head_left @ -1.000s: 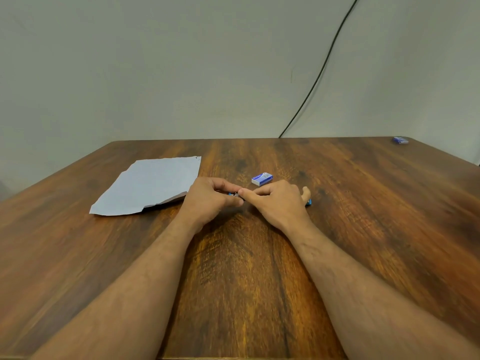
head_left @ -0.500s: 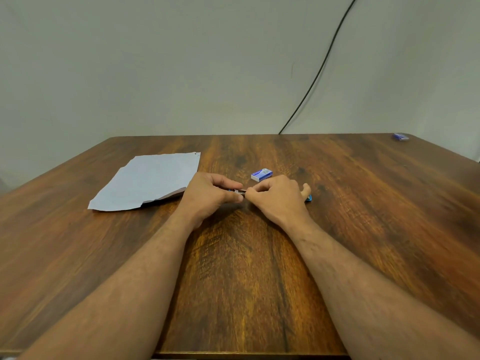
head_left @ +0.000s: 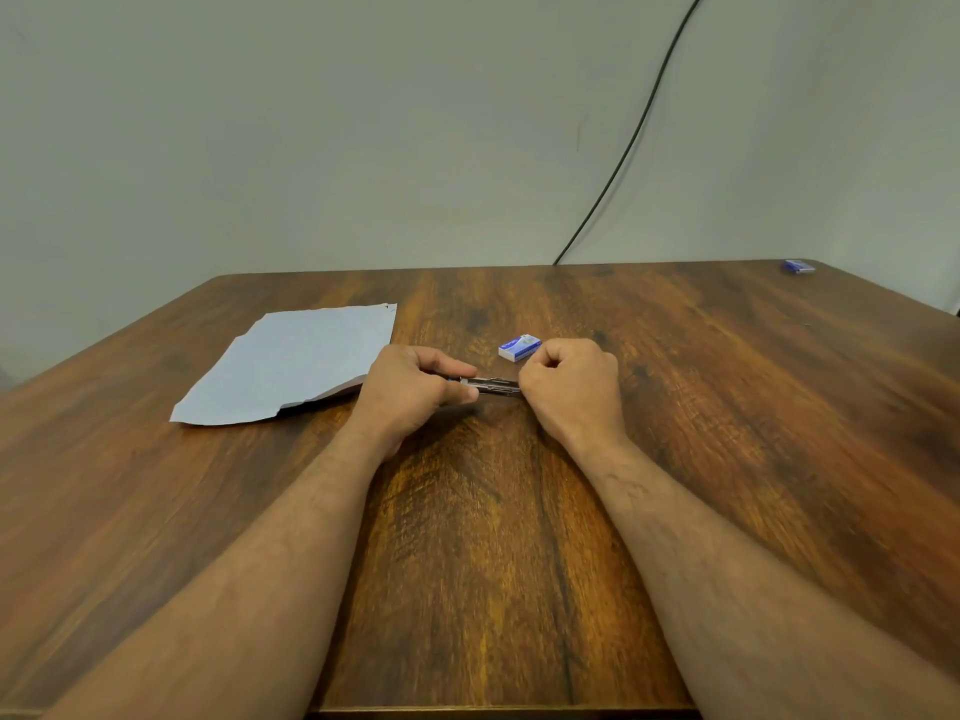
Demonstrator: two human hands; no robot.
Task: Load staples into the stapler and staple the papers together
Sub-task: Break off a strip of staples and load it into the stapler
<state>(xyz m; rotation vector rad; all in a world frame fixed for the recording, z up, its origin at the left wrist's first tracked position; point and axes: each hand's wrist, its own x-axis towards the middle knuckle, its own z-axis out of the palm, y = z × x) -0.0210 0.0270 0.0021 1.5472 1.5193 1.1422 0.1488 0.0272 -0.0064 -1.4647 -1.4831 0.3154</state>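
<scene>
Since a second ago my two hands have drawn apart a little, so a short stretch of metal now shows between them where earlier my fingertips met.

From the head camera, just above the middle of the frame, my left hand [head_left: 410, 392] is curled closed around one end of the stapler [head_left: 491, 385], thumb and fingers pinching it. My right hand [head_left: 574, 389] is closed in a loose fist over the other end. What shows between them looks like the stapler's metal magazine, low over the wooden table [head_left: 483, 563]; whether it rests on the wood I cannot tell, nor whether any staples sit in it. The staple box [head_left: 519, 348] lies just beyond my right hand, apart from it. The papers [head_left: 296, 363] lie to the left of centre, their near right corner just beside my left hand and lifted slightly. A second small blue box [head_left: 799, 266] sits far off at the upper right corner of the table.

I judge I am at the loading step, with stapling not yet begun. If I pull unevenly, the sprung part could snap back on my fingers, or a strip of staples could break and scatter. My left wrist could also nudge the papers out of line.
</scene>
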